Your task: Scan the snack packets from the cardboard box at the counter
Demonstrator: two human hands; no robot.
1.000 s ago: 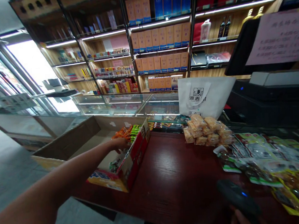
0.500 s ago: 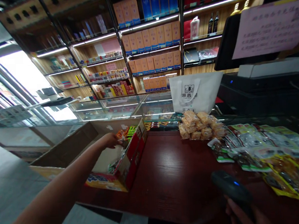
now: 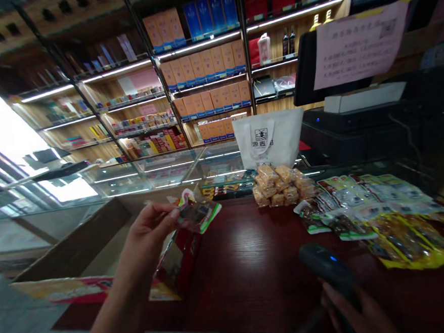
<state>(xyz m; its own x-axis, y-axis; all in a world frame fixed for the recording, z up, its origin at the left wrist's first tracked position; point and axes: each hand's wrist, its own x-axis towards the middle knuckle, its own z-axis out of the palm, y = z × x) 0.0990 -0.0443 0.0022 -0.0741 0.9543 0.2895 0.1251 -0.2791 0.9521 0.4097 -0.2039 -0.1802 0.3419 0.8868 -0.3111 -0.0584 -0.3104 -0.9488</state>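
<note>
My left hand (image 3: 150, 230) pinches a small clear snack packet (image 3: 198, 214) with a green edge and dark contents. It holds the packet above the right wall of an open cardboard box (image 3: 82, 288). In my right hand (image 3: 349, 299) is a dark barcode scanner (image 3: 328, 265) with a small blue light, its head tilted up and to the left. Two similar green-edged packets (image 3: 350, 224) lie on the dark red counter (image 3: 247, 266), beyond the scanner. Beside them are yellow-edged packets (image 3: 413, 239) and a row of green-and-white packets (image 3: 376, 194).
A pile of wrapped tan snacks (image 3: 280, 185) sits before a white paper bag (image 3: 269, 138). To the right stands a black monitor (image 3: 304, 69) bearing a pink handwritten sheet (image 3: 358, 45). Glass display cases (image 3: 161, 165) and stocked shelves (image 3: 207, 66) are behind.
My left hand has risen out of the box and moved toward its right side, bringing the packet into sight. My right hand still holds the scanner. The camera view has turned slightly right.
</note>
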